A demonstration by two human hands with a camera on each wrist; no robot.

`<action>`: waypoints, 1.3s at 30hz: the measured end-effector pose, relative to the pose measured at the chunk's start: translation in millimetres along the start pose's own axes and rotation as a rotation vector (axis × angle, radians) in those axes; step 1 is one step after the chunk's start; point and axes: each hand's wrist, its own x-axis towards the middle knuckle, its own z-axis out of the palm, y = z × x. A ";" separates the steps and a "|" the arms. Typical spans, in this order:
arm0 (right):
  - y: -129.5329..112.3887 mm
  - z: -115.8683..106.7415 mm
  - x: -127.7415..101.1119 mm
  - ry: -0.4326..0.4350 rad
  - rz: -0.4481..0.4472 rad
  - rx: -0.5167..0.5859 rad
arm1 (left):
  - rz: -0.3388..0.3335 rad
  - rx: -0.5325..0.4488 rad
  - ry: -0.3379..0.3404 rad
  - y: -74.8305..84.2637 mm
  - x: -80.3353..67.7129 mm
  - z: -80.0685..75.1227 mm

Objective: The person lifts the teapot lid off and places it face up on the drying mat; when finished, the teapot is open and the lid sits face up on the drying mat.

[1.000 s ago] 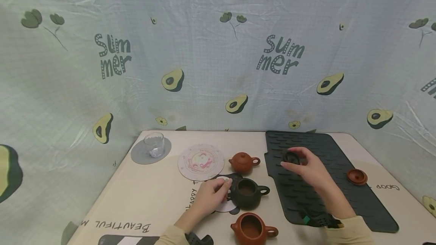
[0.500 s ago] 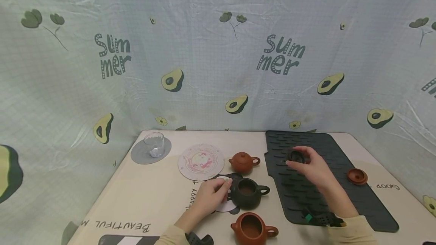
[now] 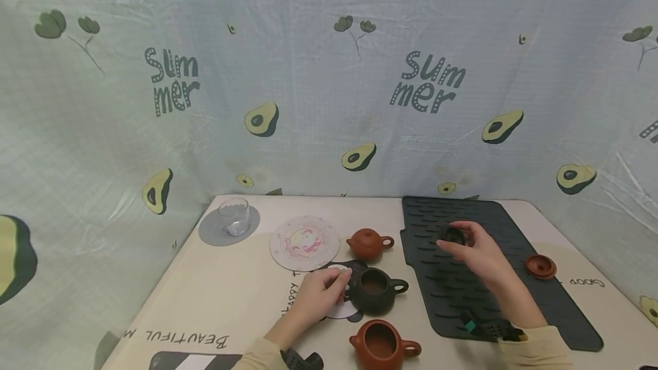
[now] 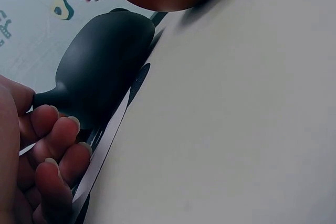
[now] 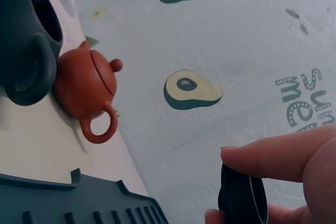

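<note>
A black teapot (image 3: 372, 291) without its lid stands near the table's middle, spout to the left and handle to the right. My left hand (image 3: 317, 296) pinches its spout between thumb and fingers, as the left wrist view shows at the spout (image 4: 51, 98). In my right hand (image 3: 480, 251) is a small black teapot lid (image 3: 454, 236), gripped by its edge between thumb and fingers over the dark ribbed mat (image 3: 452, 296). Closest to me sits a lidless reddish-brown teapot (image 3: 381, 344). Behind the black one is a smaller brown teapot (image 3: 367, 244) with its lid on.
An upturned brown lid (image 3: 540, 266) lies at the mat's right edge. A clear glass cup (image 3: 234, 218) stands on a grey round coaster (image 3: 211, 233) at the back left. A pink-printed round mat (image 3: 304, 267) lies left of the small teapot. A patterned curtain (image 3: 303, 73) hangs behind the table.
My right hand has moved a little to the right over the mat with the black lid. The left hand stays at the black teapot's spout. The head view has shifted slightly.
</note>
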 end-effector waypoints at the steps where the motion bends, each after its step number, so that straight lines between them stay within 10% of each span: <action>1: 0.4 -0.8 0.4 -0.001 0.002 -0.006 | -0.001 0.001 0.000 0.2 0.2 -0.2; 39: 49.5 -22.1 11.7 0.046 0.065 -0.119 | -0.021 0.013 -0.005 1.3 -0.3 -0.6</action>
